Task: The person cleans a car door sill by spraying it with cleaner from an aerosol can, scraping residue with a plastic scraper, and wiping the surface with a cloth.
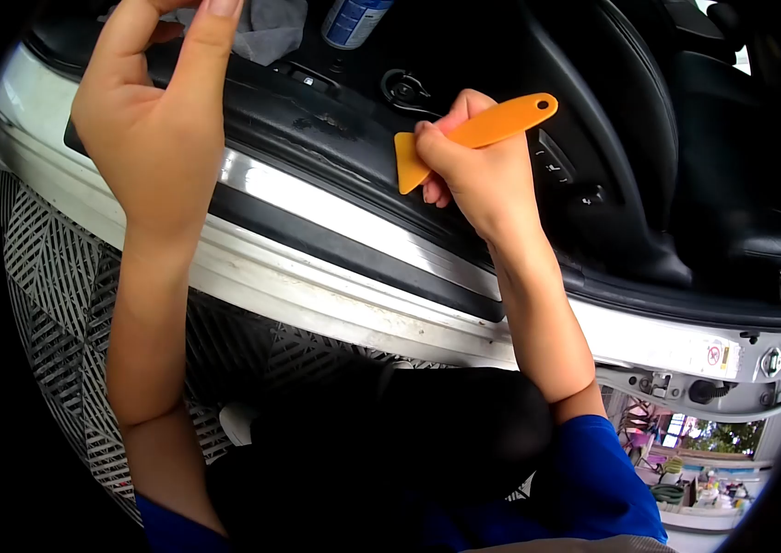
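My right hand (478,166) is wrapped round an orange plastic scraper (506,120). Its flat flared blade points left, over the inner edge of the black door-sill trim (317,124), and the handle with a hole sticks out to the upper right. Whether the blade touches the trim I cannot tell. Raised at the upper left, my left hand (155,115) has thumb and forefinger curled towards each other in a pinch. Its fingertips run up to the frame's top edge, so anything between them is hidden. Scuffs or residue show on the black trim between my hands.
A grey cloth (271,28) and a blue spray can (354,23) lie on the dark car floor. The white sill (335,207) crosses below my hands. A black seat (732,175) stands at right. Grey slatted floor tiles (59,249) show at lower left, beside my knees.
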Motion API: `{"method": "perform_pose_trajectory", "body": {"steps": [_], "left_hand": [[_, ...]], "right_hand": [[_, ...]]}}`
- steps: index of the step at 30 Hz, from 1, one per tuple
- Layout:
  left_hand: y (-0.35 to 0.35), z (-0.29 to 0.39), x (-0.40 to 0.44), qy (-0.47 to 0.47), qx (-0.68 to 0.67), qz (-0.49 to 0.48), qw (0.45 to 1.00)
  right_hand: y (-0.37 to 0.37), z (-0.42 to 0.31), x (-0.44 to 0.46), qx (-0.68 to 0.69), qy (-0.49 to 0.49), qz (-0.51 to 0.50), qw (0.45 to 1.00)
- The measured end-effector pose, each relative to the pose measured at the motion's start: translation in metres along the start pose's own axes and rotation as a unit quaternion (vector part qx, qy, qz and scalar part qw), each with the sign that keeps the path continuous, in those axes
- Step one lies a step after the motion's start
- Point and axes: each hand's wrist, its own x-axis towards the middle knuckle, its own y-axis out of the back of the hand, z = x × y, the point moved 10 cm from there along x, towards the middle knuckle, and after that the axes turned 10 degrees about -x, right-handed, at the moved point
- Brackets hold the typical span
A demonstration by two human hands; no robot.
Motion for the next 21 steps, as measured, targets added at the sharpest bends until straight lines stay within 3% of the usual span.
{"method": "perform_pose_trajectory", "body": {"steps": [3, 4, 9, 13, 15, 17, 19, 20, 21], "left_hand": [[0.001, -0.006, -0.002, 0.029, 0.016, 0.002, 0.999], [0.002, -0.004, -0.001, 0.024, 0.019, -0.001, 1.0], [0.016, -0.025, -0.001, 0.077, -0.031, 0.034, 0.996], [0.022, -0.018, 0.008, 0.053, -0.035, 0.03, 0.998], [0.025, -0.012, 0.01, 0.048, 0.004, 0.017, 0.999], [0.028, -0.009, 0.01, 0.052, 0.015, 0.018, 0.998], [0.03, -0.005, 0.01, 0.052, 0.007, 0.027, 0.998], [0.03, -0.001, 0.011, 0.049, 0.019, 0.028, 0.998], [0.031, 0.0, 0.012, 0.049, 0.023, 0.034, 0.998]], "right_hand": [[0.032, 0.013, -0.002, 0.083, 0.013, 0.084, 0.993], [0.041, 0.016, -0.003, 0.052, 0.023, 0.11, 0.992], [0.024, 0.024, 0.0, 0.023, -0.013, 0.037, 0.999], [0.022, -0.012, 0.006, 0.09, 0.116, 0.044, 0.988], [0.017, -0.03, 0.01, -0.009, 0.156, 0.005, 0.988], [0.008, -0.044, 0.017, -0.023, 0.21, -0.009, 0.977], [-0.015, -0.068, 0.01, -0.114, 0.399, -0.066, 0.908], [-0.018, -0.068, 0.008, -0.109, 0.392, -0.057, 0.912], [-0.019, -0.07, 0.004, -0.154, 0.445, -0.038, 0.881]]}}
